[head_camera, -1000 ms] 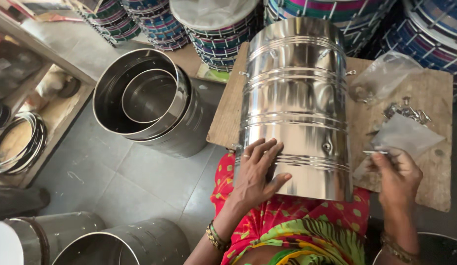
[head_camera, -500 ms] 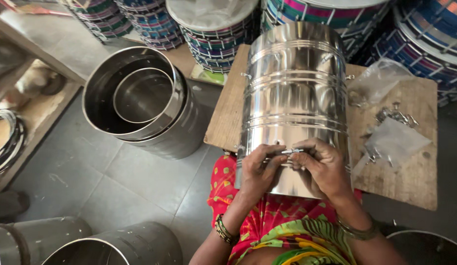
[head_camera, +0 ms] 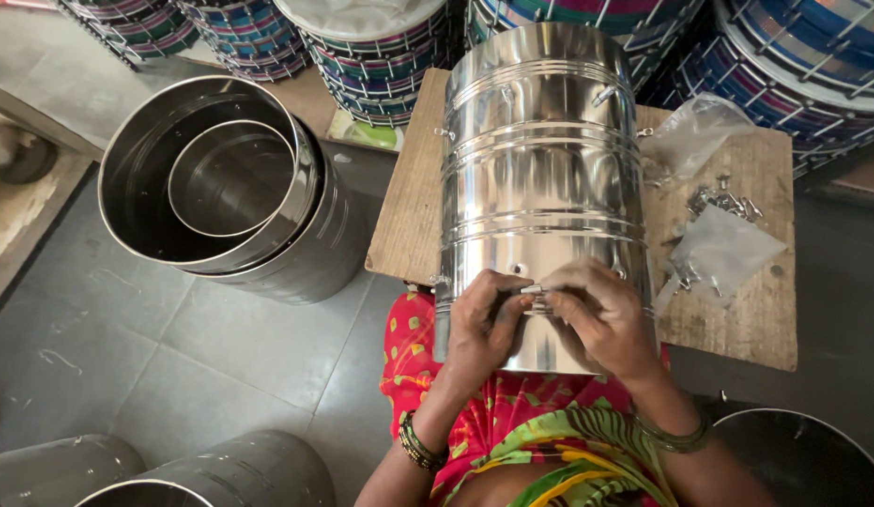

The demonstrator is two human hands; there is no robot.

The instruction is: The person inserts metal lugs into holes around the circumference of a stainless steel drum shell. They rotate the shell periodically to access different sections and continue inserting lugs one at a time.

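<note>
A shiny steel drum shell (head_camera: pixel 540 178) lies on its side across a wooden board (head_camera: pixel 409 207), its near end over my lap. Both hands rest on the shell's near end. My left hand (head_camera: pixel 482 324) and my right hand (head_camera: pixel 597 319) pinch a small metal fitting (head_camera: pixel 533 289) together against the shell, just below two small holes. Whether the fitting sits in a hole is hidden by my fingers.
Clear plastic bags (head_camera: pixel 723 249) with several small metal parts (head_camera: pixel 723 202) lie on the board's right side. Nested steel shells (head_camera: pixel 221 188) stand on the grey floor at left. Coloured finished drums (head_camera: pixel 371 42) line the far side. More steel shells (head_camera: pixel 221 469) sit at bottom left.
My right hand came from the bags at right with a small metal part to the shell's near end, where it joined my left hand. The view shifted slightly.
</note>
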